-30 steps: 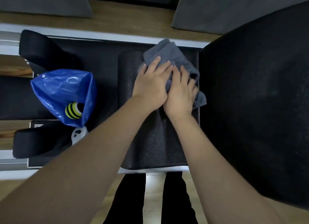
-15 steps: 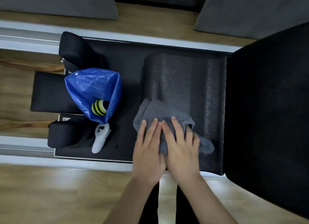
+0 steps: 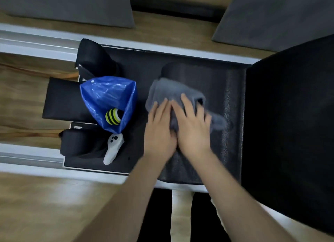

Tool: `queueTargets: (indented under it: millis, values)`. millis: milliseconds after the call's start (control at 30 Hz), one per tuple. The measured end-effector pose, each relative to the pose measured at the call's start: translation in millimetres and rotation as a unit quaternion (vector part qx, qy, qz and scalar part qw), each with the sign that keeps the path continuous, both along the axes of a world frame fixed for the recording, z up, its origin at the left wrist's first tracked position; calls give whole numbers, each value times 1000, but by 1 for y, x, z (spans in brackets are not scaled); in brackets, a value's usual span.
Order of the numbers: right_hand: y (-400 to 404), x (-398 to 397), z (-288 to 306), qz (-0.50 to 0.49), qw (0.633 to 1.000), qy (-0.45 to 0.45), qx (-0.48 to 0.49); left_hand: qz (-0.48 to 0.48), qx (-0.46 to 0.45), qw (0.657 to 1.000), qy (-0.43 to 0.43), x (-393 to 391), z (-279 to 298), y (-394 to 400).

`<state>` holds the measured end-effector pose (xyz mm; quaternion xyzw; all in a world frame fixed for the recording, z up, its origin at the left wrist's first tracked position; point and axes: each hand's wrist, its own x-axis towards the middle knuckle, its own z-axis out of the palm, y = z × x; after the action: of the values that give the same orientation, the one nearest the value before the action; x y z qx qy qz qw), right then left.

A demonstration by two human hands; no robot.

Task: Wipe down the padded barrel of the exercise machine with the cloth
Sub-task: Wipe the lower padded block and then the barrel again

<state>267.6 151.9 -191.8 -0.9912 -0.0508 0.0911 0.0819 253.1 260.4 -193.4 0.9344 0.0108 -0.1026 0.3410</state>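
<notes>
My 2 hands – left hand (image 3: 160,131) & right hand (image 3: 194,131) side by side, grip flat, fingers open – pressing 1 grey cloth (image 3: 168,91) on 1 black padded barrel (image 3: 224,100), 1 blue bag (image 3: 106,95) w/ 1 striped ball (image 3: 113,116) left, 1 white controller (image 3: 113,148) beside.

Both forearms are seen bare from the frame's lower edge up to the wrists; no sleeve, watch or band is visible on them. The left hand (image 3: 160,131) and right hand (image 3: 194,129) are ungloved, and no rings can be made out, though motion blur softens the fingers. Below, two dark trouser legs (image 3: 157,216) are glimpsed, probably black.
</notes>
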Motion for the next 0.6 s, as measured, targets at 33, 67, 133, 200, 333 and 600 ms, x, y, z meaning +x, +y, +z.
queueTargets:
  millis: [33,67,133,200,333,600]
  values:
    - [-3,-29,-3,-10,1000,6,14,-2,15,1000,9,-26,-2,-2]
    - [-8,-58,-5,-22,999,13,26,-6,28,999,16,-52,-5,-4]
    - [-17,-113,-7,-37,998,32,33,-23,35,999,29,-101,-4,-11]
    - [-26,-153,-7,-47,996,59,37,-57,33,998,20,-137,-1,-19]
    - [-41,-154,-15,-83,992,61,74,-100,53,994,3,-128,-4,-31]
    - [-76,2,-19,-192,978,7,85,-214,93,972,6,52,-5,-77]
